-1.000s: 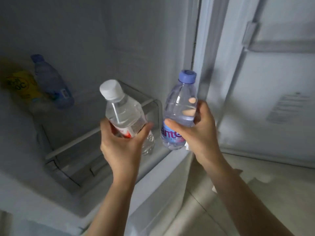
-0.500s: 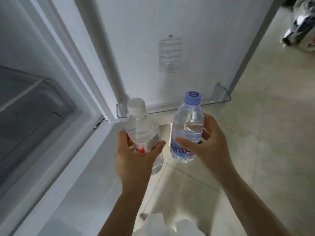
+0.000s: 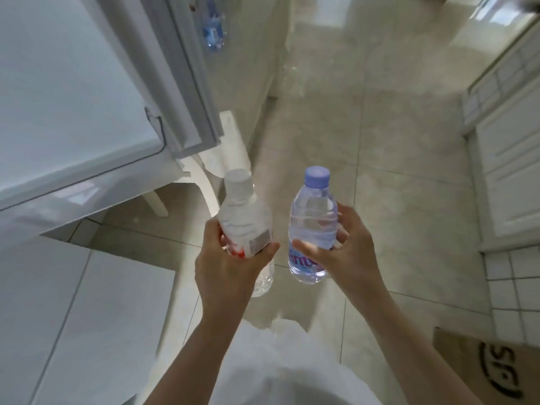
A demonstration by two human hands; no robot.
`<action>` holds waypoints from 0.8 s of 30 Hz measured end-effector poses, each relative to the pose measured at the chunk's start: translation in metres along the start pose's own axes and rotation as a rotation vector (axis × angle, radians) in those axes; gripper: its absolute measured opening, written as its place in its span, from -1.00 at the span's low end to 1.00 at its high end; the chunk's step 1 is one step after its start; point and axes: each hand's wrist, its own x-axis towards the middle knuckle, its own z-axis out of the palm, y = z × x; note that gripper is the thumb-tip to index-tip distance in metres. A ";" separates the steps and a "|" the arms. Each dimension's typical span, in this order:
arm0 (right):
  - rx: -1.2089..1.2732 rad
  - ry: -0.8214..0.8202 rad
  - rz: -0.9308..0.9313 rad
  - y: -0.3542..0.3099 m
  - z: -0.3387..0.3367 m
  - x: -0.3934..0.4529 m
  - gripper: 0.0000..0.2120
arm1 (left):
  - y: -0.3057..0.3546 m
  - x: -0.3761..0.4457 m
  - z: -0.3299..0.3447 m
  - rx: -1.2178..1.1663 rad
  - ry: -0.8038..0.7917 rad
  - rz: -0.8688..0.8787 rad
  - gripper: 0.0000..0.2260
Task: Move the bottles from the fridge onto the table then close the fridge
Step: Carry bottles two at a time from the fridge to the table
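The fingers (image 3: 304, 247) of the right hand (image 3: 344, 252) are curled around the blue-capped water bottle (image 3: 314, 226), and the left hand (image 3: 230, 267) grips the white-capped water bottle (image 3: 244, 217) around its label in the same way. Both bottles are upright, near each other but apart, and they hang in the air above the tiled floor (image 3: 394, 141).

One second ago the two bottles were in front of the open fridge compartment. Half a second ago they were beside the inner face of the fridge door (image 3: 73, 92). Now the view is turned away from the fridge, the door is at the left, and the floor opens in front. So the person seems to be carrying this pair away from the fridge, and the step of placing them is not yet done. No desk is clearly visible in this view; only some white legs (image 3: 201, 182) show under the door's corner. A small blue bottle (image 3: 212, 30) appears behind the door edge, blurred, so probably more trips are needed before the fridge is closed.

The lower corner of the open door is just beside the white-capped bottle's path, so this is the edge to avoid. On the right stand white cabinets (image 3: 508, 159) and a cardboard box (image 3: 491, 372). Between them the floor gives wide room to walk forward.
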 end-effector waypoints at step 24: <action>-0.068 0.007 0.175 0.006 -0.062 0.292 -0.27 | 0.081 0.240 0.198 0.166 -0.197 -0.018 -0.34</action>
